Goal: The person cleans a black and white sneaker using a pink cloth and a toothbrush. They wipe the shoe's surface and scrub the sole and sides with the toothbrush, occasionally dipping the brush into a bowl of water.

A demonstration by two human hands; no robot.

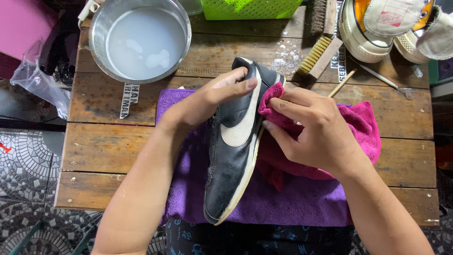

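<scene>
- Basically, left hand [214, 97] grips the black sneaker [236, 146] at the heel, fingers wrapped over the collar, steadying it on its side on the purple towel [292, 198].
- Right hand [314, 130] pinches a pink cloth [363, 127] against the heel; best to press firmly in short strokes.
- Sneaker: black leather, white side mark, off-white sole edge, possibly scuffed.

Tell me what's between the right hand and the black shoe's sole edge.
In the head view, a pink cloth lies between the right hand and the black shoe, pressed on the sole edge.
</scene>
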